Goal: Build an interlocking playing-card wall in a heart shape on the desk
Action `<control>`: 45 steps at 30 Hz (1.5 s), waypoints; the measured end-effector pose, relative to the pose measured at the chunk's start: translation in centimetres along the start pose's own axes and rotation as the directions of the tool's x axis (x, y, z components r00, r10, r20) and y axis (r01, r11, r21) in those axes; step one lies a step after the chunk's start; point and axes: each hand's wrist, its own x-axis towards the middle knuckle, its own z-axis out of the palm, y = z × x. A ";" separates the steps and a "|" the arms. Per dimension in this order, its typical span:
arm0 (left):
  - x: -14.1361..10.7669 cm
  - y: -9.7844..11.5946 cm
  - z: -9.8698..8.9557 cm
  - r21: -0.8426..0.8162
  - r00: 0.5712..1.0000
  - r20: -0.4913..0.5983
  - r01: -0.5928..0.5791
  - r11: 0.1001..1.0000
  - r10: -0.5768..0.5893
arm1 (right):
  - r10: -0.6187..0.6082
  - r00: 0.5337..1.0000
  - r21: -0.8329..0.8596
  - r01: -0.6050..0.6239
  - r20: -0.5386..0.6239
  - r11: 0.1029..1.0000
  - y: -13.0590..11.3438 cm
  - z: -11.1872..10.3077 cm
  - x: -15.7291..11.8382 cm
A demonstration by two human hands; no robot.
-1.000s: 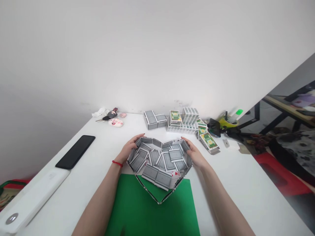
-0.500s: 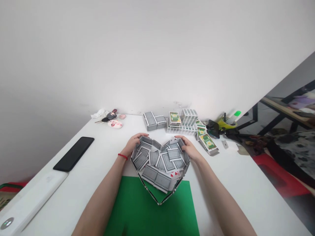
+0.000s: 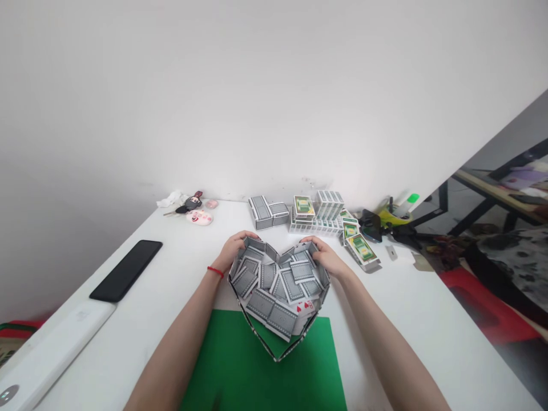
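Note:
A heart-shaped frame made of folded playing cards stands between my hands, its point toward me. Loose playing cards lie inside it, mostly with grey backs up; a few red hearts show at the lower right. My left hand grips the upper left lobe, fingers around the outer wall. On the upper right lobe, my right hand holds the wall with the thumb toward the inside. Under the heart's lower tip lies a green sheet, partly visible through the frame.
Folded card blocks and stacked card decks stand at the back. Opened card boxes and a yellow holder are at the right. Leftward lie a phone, a white device, a mouse and keys.
Almost nothing differs. The view has shifted very slightly; both hands keep their hold on the heart-shaped frame, and the cards inside look the same.

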 end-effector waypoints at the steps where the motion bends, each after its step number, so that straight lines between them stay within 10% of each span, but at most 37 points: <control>1: 0.0 0.2 0.0 -0.003 1.000 -0.013 0.000 1.000 0.000 | 0.004 1.000 0.007 -0.004 -0.007 1.000 -0.2 0.0 0.0; 14: -3.8 5.7 -0.9 0.061 0.999 -0.018 -0.034 0.998 0.035 | -0.044 0.998 -0.024 0.045 0.046 0.999 -5.0 2.4 -2.1; 23: -6.8 4.2 1.5 -0.039 0.993 -0.069 0.088 0.995 -0.091 | -0.044 0.998 -0.088 0.041 -0.034 0.995 -4.2 2.4 -5.3; 32: -4.5 4.4 7.7 0.012 0.998 0.049 -0.026 1.000 0.025 | -0.039 0.985 -0.125 0.017 -0.170 0.992 -2.8 -3.4 -7.5; 45: 1.6 2.5 23.8 -0.214 0.961 0.223 -0.116 0.970 0.164 | 0.001 0.880 -0.157 -0.086 -0.475 0.984 -0.3 -13.0 -10.2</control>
